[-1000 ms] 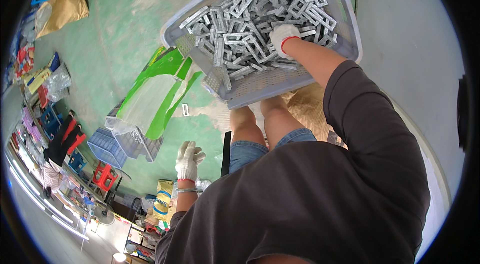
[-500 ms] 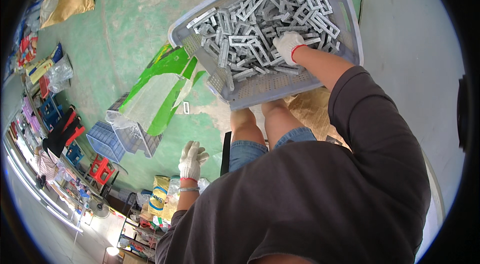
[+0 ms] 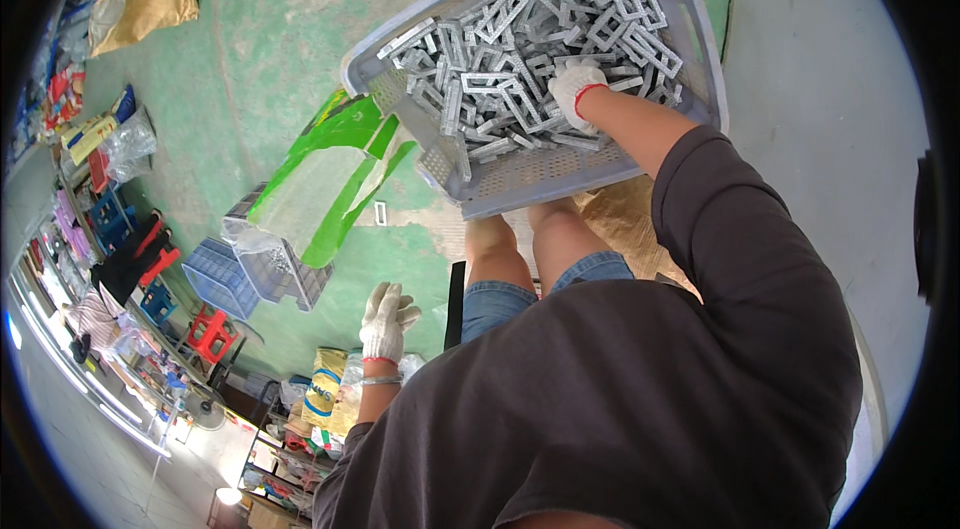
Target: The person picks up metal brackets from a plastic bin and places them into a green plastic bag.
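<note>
A large grey plastic basket (image 3: 560, 187) with perforated sides holds a heap of silver rectangular metal frames (image 3: 487, 89). My right hand (image 3: 577, 89), in a white knit glove with a red cuff, reaches into the right part of the heap. Its fingers are curled down round a metal frame there, with the fingertips hidden. Off to the lower left, beside my body, hangs my left hand (image 3: 385, 321), gloved the same way. Its fingers are apart and slightly bent, and it holds nothing.
A green and white sack (image 3: 335, 179) lies partly over a grey crate (image 3: 285, 274) left of the basket. Beside that stands a blue crate (image 3: 220, 279). One metal frame (image 3: 380, 214) lies on the floor. A pale panel (image 3: 815, 119) borders the right side.
My right hand has shifted only slightly within the same spot of the heap. My left hand stays beside my body. The whole view has moved a little.
</note>
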{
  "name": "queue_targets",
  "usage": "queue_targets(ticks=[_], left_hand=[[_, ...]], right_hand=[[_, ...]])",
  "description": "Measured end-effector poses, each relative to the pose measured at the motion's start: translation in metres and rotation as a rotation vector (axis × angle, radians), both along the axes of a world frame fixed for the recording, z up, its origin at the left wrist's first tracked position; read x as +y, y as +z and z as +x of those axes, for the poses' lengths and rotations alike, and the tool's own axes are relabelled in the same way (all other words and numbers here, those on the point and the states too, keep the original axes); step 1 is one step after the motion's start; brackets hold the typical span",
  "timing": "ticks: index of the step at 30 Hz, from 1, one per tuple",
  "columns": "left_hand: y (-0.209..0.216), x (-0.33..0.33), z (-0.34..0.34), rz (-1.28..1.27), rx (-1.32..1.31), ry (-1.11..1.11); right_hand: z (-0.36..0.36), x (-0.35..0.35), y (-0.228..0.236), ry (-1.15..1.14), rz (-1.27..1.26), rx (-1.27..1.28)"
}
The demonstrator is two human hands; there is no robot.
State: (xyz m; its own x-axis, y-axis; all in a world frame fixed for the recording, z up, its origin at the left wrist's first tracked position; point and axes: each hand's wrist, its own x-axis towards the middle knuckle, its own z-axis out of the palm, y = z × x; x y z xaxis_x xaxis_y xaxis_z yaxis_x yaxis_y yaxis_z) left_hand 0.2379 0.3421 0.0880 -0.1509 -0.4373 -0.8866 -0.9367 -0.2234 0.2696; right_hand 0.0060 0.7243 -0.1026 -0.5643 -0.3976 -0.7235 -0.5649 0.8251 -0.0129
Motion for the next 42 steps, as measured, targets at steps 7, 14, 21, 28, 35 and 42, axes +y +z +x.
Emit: queue_targets(ticks=[7, 14, 21, 28, 35, 42], left_hand=[[-0.004, 0.004, 0.001, 0.045, -0.026, -0.007], [0.002, 0.009, -0.016, 0.024, -0.02, -0.087], [0.0, 0.014, -0.018, 0.059, -0.012, -0.091], [0.008, 0.01, -0.015, 0.02, -0.006, -0.134], [-0.01, 0.044, -0.048, 0.116, 0.046, -0.281], [-0.016, 0.123, -0.131, 0.569, 0.393, -0.3]], right_hand=[[-0.004, 0.011, -0.015, -0.005, -0.018, -0.271], [-0.018, 0.02, 0.014, -0.031, -0.089, -0.372], [-0.023, -0.005, 0.004, -0.098, 0.048, -0.426], [-0.047, -0.004, 0.027, -0.078, -0.064, -0.56], [-0.067, 0.031, 0.024, -0.991, -0.719, -0.957], [-0.03, 0.014, 0.106, -1.441, -1.667, -1.163]])
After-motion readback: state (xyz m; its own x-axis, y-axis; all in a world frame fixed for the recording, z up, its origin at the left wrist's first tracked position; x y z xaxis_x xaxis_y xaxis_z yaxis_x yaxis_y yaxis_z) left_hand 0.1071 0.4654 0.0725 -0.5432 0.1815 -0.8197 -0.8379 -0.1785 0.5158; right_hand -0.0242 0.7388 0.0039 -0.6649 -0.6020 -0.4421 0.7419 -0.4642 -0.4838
